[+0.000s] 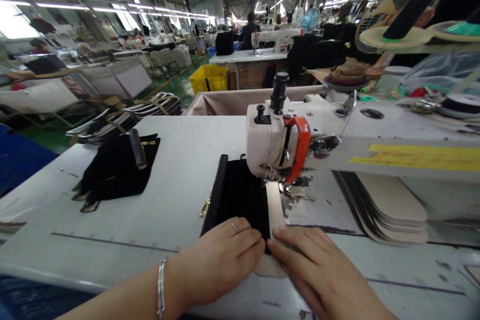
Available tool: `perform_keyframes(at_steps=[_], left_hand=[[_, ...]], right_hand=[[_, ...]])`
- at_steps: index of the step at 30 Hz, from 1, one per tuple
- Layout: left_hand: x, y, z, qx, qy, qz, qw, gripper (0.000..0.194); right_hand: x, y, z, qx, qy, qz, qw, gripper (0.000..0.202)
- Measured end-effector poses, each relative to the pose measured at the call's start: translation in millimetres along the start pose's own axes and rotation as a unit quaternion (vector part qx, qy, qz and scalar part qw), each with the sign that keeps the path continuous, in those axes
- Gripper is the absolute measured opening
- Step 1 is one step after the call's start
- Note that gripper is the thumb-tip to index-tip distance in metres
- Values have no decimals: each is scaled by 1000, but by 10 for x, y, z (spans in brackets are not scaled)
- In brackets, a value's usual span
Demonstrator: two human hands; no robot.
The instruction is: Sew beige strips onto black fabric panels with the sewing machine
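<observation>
A black fabric panel with a zipper edge lies on the sewing table, its far end under the head of a sewing machine. Brass-coloured zipper pull hangs at its left side. Along the panel's right side shows the border of a beige piece, which also peeks out below it. My left hand, wearing a ring and bracelet, is closed with curled fingers on the panel's near edge. Just to the right, my right hand pinches the beige piece's near border. Both thumbs are largely hidden.
Several beige rounded pieces are stacked under the machine arm. Black pouch parts lie at the left, topped by a dark cylindrical object. Striped bundles rest past the table's far left edge, and a yellow crate stands beyond.
</observation>
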State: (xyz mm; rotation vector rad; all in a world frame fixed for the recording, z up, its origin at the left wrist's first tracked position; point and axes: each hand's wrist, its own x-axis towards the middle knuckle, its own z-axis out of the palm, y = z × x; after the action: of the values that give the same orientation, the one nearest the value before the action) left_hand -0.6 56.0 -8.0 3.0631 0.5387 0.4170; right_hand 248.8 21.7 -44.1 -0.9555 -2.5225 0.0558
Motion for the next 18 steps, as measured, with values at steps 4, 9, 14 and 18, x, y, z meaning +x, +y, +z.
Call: perform_keyframes(at_steps=[4, 9, 14, 18], left_hand=[[-40, -2, 74, -38, 8, -18, 999, 24], [-62, -59, 108, -78, 30, -31, 996, 27], [-19, -136, 92, -69, 19, -29, 997, 26], [39, -207, 91, -65, 16, -21, 998, 28]], right_hand=[[67, 1, -40, -24, 21, -22, 999, 34], [102, 15, -56, -48, 36, -28, 998, 36], [118, 7, -47, -29, 49, -16, 998, 32], [139, 12, -35, -10, 42, 3, 999, 27]])
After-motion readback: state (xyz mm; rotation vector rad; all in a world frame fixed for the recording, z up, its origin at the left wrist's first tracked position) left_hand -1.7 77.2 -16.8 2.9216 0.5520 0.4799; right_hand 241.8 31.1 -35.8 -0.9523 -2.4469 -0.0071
